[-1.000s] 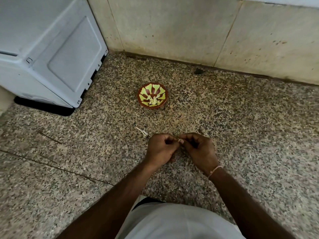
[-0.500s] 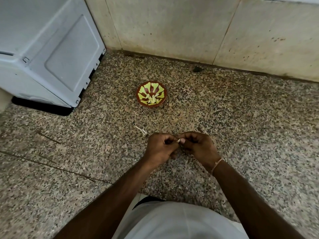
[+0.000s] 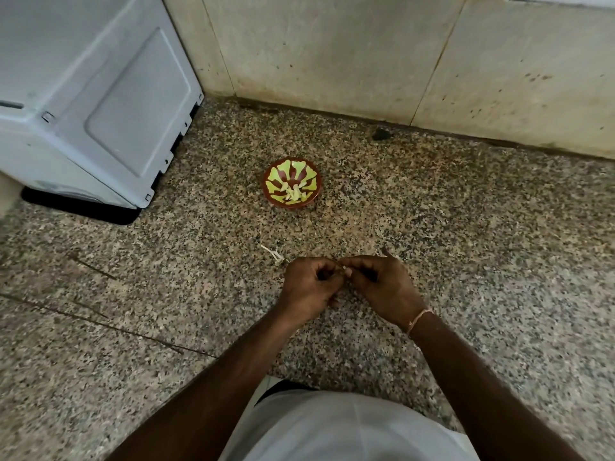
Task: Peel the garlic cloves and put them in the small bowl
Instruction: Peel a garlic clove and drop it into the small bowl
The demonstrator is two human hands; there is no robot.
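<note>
Both hands meet close to the body: left hand (image 3: 307, 282) & right hand (image 3: 379, 284), fingers curled, pinching one small garlic clove (image 3: 346, 271) btwn their tips. Clove mostly hidden, so axis unclear. Peel scrap (image 3: 273, 254) lies on granite counter (image 3: 466, 261) just left of the hands. Small bowl (image 3: 293, 182), w/ peeled cloves (image 3: 294, 193) inside, sits straight ahead, slightly left; left hand marginally nearer.
</note>
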